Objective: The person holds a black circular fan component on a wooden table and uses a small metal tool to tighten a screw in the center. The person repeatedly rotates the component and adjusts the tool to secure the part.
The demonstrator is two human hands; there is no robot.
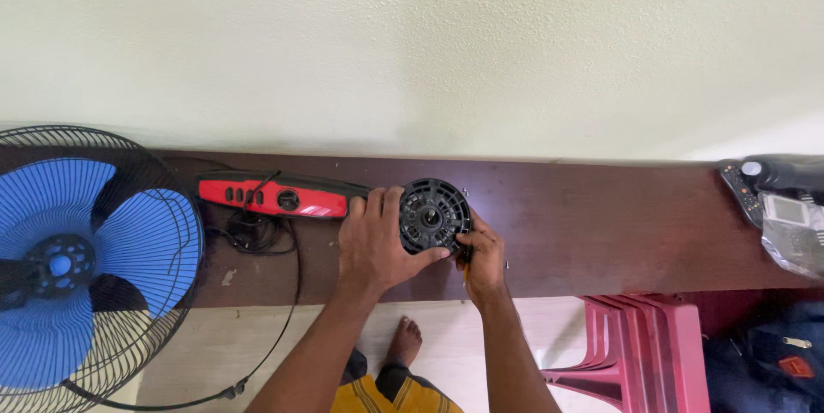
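My left hand [375,241] grips the left side of a round black vented fan motor housing [433,214] that stands on the dark brown bench [592,224]. My right hand [482,258] is closed around a small tool with a yellow handle, held against the housing's lower right edge; most of the tool is hidden in the fist. A red and black fan body with control buttons [275,196] lies on the bench just left of my left hand.
A fan head with blue blades inside a black wire guard [81,258] leans at the left. A black cable [287,293] trails off the bench. Pink plastic stools [644,349] stand lower right. Dark devices and a plastic bag [785,207] sit at the far right.
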